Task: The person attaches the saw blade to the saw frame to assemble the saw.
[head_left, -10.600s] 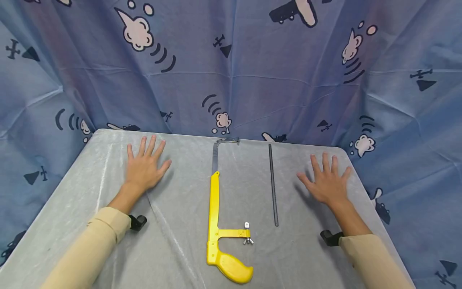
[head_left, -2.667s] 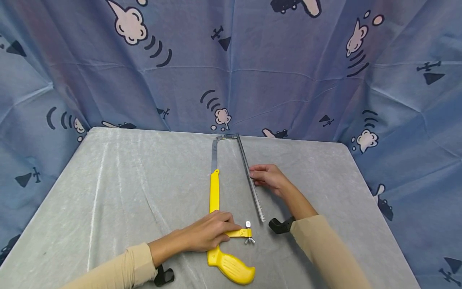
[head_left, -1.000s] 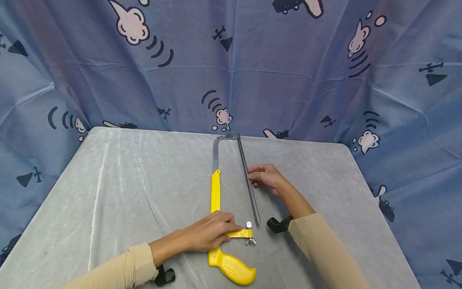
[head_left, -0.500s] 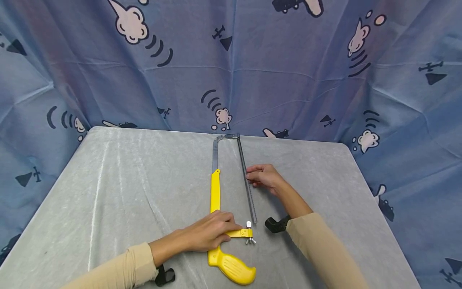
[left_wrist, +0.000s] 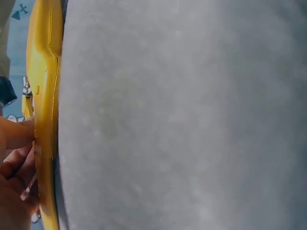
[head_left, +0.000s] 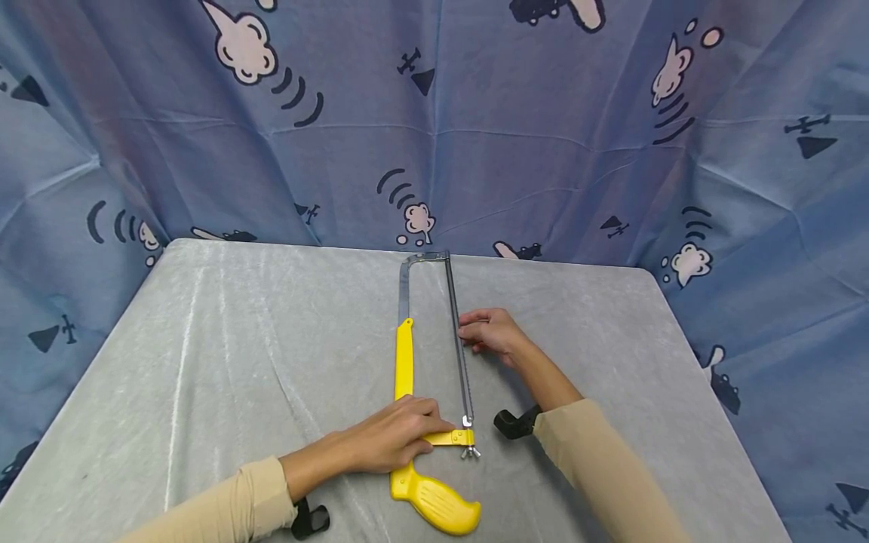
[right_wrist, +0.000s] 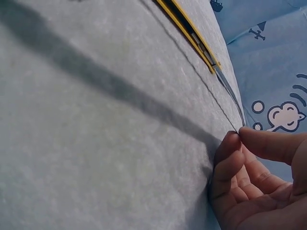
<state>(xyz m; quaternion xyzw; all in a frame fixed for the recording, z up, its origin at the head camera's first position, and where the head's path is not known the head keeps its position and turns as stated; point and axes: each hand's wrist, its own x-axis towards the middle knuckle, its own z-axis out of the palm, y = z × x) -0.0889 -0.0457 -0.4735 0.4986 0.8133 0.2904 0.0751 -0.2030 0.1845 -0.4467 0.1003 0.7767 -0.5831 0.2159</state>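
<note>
A yellow hacksaw frame [head_left: 404, 354] lies flat in the head view, its grey metal arm pointing away and its handle [head_left: 444, 507] near me. My left hand [head_left: 390, 436] grips the frame where the short yellow crosspiece branches off. Between thumb and fingers, my right hand [head_left: 494, 332] pinches the dark hacksaw blade [head_left: 465, 383] partway along it. The blade's far end meets the tip of the metal arm; its near end lies at the silver blade holder [head_left: 467, 422], above the wing nut [head_left: 470, 452]. Whether it is seated on the pin is too small to tell. The right wrist view shows the pinched blade [right_wrist: 201, 79] edge-on.
A grey cloth-covered table [head_left: 305, 317] carries the saw. Behind and at both sides hangs a blue patterned curtain [head_left: 339, 188]. Black wrist mounts [head_left: 516, 424] sit below both hands.
At first both hands lay spread apart on the table, the blade loose right of the saw. Since then the right hand has swung the blade's near end leftward to the holder; the left hand stays put.
</note>
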